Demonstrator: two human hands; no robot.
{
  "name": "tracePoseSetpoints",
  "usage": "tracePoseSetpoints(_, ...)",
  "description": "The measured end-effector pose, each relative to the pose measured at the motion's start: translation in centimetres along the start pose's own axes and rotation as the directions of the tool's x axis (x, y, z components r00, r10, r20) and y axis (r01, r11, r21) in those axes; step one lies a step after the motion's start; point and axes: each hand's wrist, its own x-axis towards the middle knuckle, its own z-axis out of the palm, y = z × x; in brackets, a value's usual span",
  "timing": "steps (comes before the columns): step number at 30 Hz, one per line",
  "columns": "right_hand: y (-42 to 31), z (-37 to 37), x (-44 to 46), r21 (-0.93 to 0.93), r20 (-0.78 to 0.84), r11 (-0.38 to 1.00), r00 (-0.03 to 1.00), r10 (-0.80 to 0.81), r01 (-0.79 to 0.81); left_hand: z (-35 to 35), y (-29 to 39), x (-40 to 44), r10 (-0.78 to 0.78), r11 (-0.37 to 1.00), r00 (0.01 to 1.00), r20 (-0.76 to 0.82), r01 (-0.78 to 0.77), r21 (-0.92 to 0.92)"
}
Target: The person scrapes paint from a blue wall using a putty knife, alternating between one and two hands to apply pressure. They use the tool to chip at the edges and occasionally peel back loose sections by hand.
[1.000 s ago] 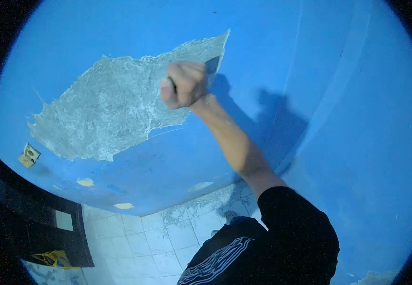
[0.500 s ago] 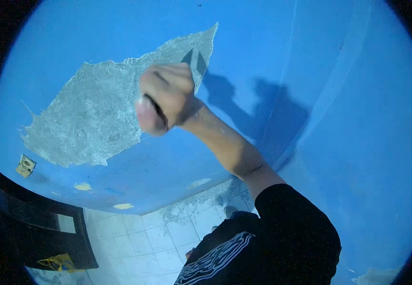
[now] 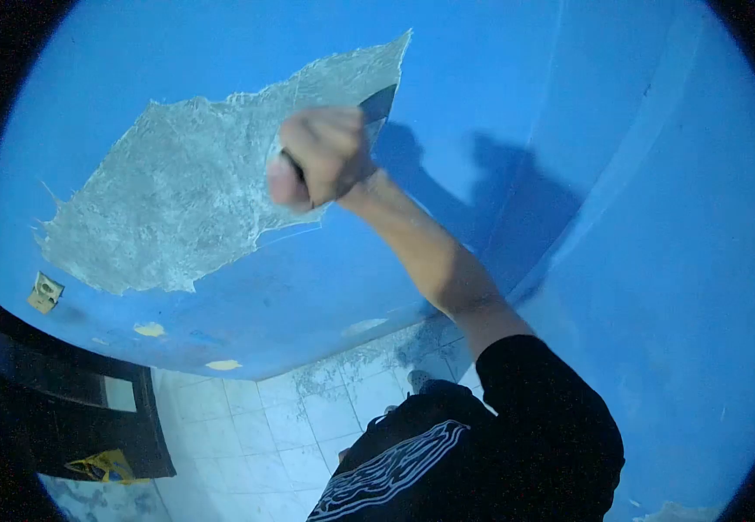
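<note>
My right hand (image 3: 321, 157) is closed in a fist around a scraper, raised in front of a blue wall (image 3: 264, 335). The hand is blurred, and the scraper's handle is mostly hidden in it. A dark wedge beyond the knuckles looks like the scraper's blade (image 3: 379, 103) or its shadow, near the right edge of a large bare grey patch (image 3: 160, 191). Ragged paint edges border this patch. Past the black shirt's edge shows a sliver of skin, probably my left hand (image 3: 343, 454); its fingers cannot be made out.
A wall socket (image 3: 46, 292) sits low at the left. Below the wall lies a white tiled floor (image 3: 282, 426) with grey smudges. Dark furniture (image 3: 64, 391) stands at lower left, with a yellow item (image 3: 108, 466) by it. At right the wall meets another blue wall (image 3: 673, 348).
My right hand has moved slightly up and to the right across the grey patch, still gripping the scraper. The wall has shifted slightly in view.
</note>
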Motion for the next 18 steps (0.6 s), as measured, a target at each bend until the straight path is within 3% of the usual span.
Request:
tracePoseSetpoints(2,-0.1,0.0,-0.5,-0.026,0.094,0.999,0.995,-0.042,0.044,0.1,-0.2,-0.3,-0.003,1.0,1.0,-0.006,0.003,-0.002)
tracePoseSetpoints(5,-0.8,-0.2,1.5,-0.033,-0.027,0.999,1.0,0.013,-0.014,0.1,-0.1,-0.5,-0.011,1.0,1.0,-0.008,0.011,-0.003)
tracePoseSetpoints(7,-2.9,-0.3,3.8,0.081,-0.166,0.992,0.982,-0.086,0.1,0.2,0.0,-0.7,-0.015,1.0,1.0,-0.015,0.014,-0.003)
tracePoseSetpoints(9,-2.4,-0.7,3.1,0.095,-0.143,0.99,0.986,-0.087,0.101,0.2,0.2,-0.8,-0.02,1.0,1.0,-0.021,0.02,-0.008)
tracePoseSetpoints(11,0.2,0.1,-0.4,-0.074,0.021,0.996,0.999,-0.04,0.042,0.7,0.0,-1.1,-0.022,1.0,0.999,-0.029,0.021,-0.011)
tracePoseSetpoints(15,-0.8,0.0,1.9,-0.016,-0.153,1.0,0.988,-0.022,0.02,0.6,0.1,-1.2,-0.026,1.0,0.999,-0.036,0.025,-0.019)
tracePoseSetpoints(18,-3.2,-0.1,3.7,0.041,-0.209,0.995,0.975,-0.08,0.09,1.0,0.0,-1.4,-0.028,1.0,0.999,-0.036,0.027,-0.015)
